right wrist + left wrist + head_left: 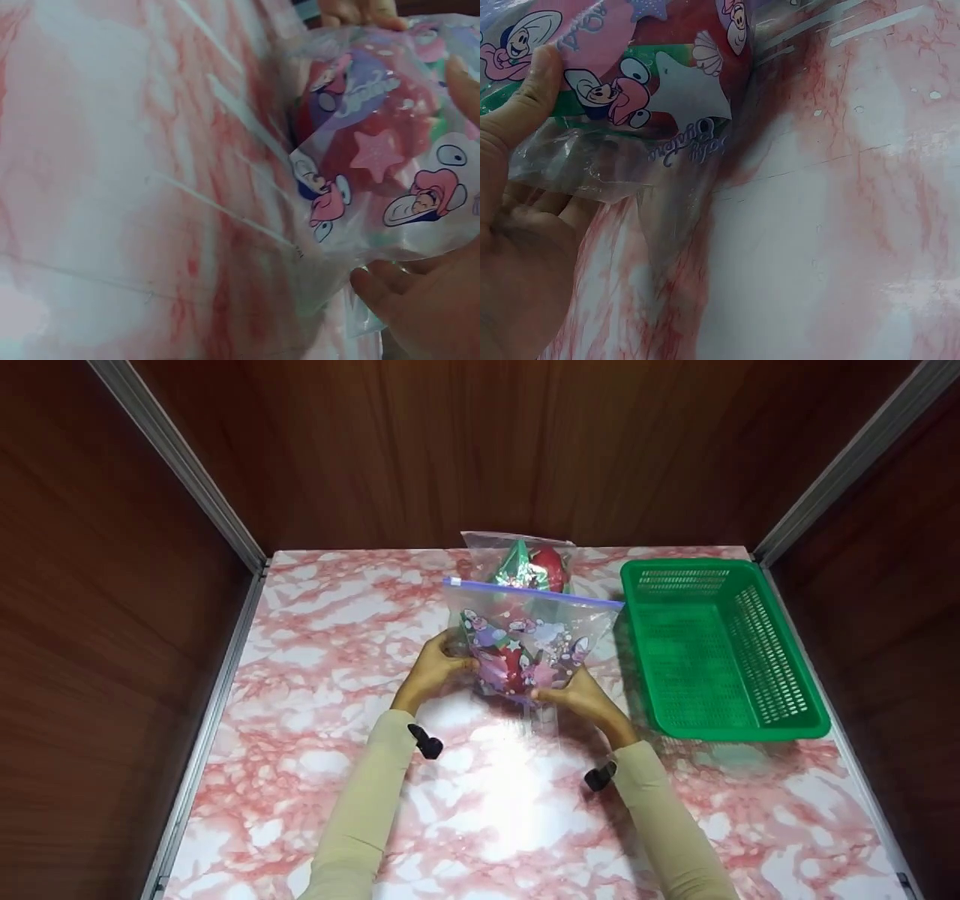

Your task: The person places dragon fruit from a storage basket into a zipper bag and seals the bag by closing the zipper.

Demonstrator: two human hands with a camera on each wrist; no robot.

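Between both hands stands a clear zip bag (pixel 536 634) with a purple slider strip along its top and printed pink and purple cartoon shells and stars. Something red and green shows inside it; its exact kind is hidden by the print. My left hand (pixel 436 666) grips the bag's left side, thumb (pixel 536 90) in front and fingers behind. At the lower right, my right hand (pixel 585 696) holds the bag the same way, its fingers (pixel 382 289) under the plastic. Just behind lies a second clear bag (pixel 480 556) with red and shiny green contents.
A green plastic basket (pixel 694 667) with slotted walls stands at the right on the pink-and-white marbled table (pixel 322 660). Brown wood-grain panels (pixel 480 450) with metal corner rails enclose the back and sides.
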